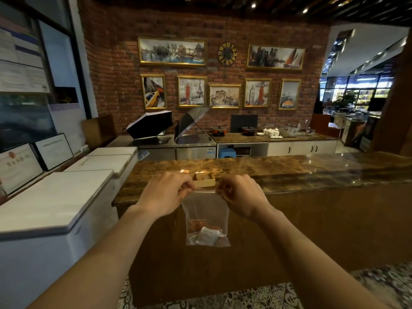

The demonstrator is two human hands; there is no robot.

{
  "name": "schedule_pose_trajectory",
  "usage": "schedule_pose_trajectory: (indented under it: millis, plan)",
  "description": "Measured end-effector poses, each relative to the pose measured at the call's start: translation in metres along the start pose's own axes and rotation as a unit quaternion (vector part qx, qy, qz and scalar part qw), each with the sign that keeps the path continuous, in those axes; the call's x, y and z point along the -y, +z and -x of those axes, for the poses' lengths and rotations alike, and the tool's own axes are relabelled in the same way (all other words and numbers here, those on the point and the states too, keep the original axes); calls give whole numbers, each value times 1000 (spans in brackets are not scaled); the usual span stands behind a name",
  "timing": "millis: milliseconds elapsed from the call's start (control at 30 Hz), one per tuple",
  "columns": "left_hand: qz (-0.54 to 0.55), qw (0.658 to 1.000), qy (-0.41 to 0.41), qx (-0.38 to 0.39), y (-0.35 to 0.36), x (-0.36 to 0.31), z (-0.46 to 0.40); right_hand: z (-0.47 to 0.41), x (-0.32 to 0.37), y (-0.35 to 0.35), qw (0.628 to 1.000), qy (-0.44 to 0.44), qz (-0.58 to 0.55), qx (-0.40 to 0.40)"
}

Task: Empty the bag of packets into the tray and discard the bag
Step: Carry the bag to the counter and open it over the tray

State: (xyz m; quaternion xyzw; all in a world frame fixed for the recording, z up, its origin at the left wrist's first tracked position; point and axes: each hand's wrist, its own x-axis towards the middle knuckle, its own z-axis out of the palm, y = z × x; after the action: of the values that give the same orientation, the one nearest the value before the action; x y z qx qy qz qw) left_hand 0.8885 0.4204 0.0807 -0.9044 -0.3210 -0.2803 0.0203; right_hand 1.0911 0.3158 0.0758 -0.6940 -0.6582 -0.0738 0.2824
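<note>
A clear plastic bag [205, 217] hung upright in the air in front of the counter, gripped at its top edge by both hands. Its packets [206, 235] (some orange-red, some white) lay heaped at the bottom, and the upper part of the bag was see-through and slack. The left hand [166, 192] pinched the top left corner between thumb and fingers, and the right hand [237, 195] pinched the top right corner the same way, so the mouth of the bag was stretched flat between them. Whether the seal was parted could not be told.

Just beyond the hands, a small brown tray [204, 179] with dividers sat on the marble counter [289, 172], near its front edge. One small orange packet [184, 171] lay loose on the counter just left of the tray.

To the left of the counter stood white chest freezers [66, 197] with their lids down. Behind, a brick wall [111, 63] carried framed pictures [172, 51] and a round clock [227, 53], above a back counter with pots and white jars.
</note>
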Motion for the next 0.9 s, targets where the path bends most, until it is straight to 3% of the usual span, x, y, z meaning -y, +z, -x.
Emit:
schedule_pose_trajectory:
  millis: [400, 500, 600, 733, 900]
  plan:
    - [95, 993, -52, 52, 98, 106, -89, -111, -49, 88, 999, 42, -12, 33]
    - [58, 997, -41, 29, 116, 140, -126, -154, -61, 108, 997, 54, -17, 50]
    - [99, 992, -46, 68, 129, 166, -162, -194, -75, 127, 995, 79, -24, 53]
    - [64, 997, -37, 25, 144, 191, -202, -243, -93, 146, 994, 100, -31, 43]
    - [94, 993, -57, 50, 179, 218, -250, -296, -119, 169, 994, 97, -39, 29]
